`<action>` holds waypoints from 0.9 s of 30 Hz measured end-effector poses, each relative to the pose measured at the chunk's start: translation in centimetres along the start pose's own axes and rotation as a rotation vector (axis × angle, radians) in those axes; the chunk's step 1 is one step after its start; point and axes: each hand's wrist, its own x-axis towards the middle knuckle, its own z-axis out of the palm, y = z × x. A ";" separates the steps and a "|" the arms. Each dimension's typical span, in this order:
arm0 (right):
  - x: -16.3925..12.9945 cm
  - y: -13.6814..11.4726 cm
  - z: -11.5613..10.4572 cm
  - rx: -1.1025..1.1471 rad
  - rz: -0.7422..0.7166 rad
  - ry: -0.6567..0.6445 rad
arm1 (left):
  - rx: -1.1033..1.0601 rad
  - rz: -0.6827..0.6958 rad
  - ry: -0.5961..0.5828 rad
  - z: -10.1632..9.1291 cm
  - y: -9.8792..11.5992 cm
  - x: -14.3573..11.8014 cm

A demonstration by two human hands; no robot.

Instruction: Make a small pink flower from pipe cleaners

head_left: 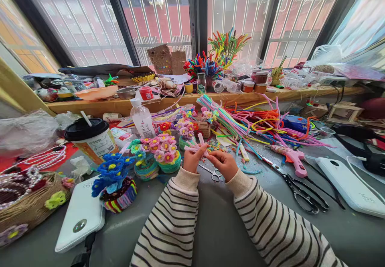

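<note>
My left hand [193,159] is closed around a bundle of short pale pink pipe cleaners [201,139], whose ends stick out above and to the left of the fingers. At the right side of the same bundle, my right hand [225,163] pinches a pink piece between thumb and fingers. Small silver scissors [215,174] lie on the table just below and between the hands. Left of my left hand stand small pots of pipe-cleaner flowers, one with pink blooms [165,148] and one with blue blooms [112,168].
Long pipe cleaners [222,116] are heaped behind the hands. To the right lie a pink glue gun [293,158], large black-handled scissors [303,192] and a white power bank [350,186]. A lidded drink cup [93,138], a plastic bottle [142,120] and another power bank [82,210] stand or lie left.
</note>
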 end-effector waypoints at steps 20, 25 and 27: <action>-0.5 0.2 0.1 -0.427 -0.243 0.127 | 0.010 0.010 -0.025 0.2 0.4 0.0; -0.6 -0.1 0.5 -0.397 -0.235 -0.113 | -0.058 0.072 0.045 0.0 0.4 -0.2; -0.7 -0.3 0.6 -0.343 -0.223 -0.252 | -0.104 0.087 0.073 0.0 0.5 -0.3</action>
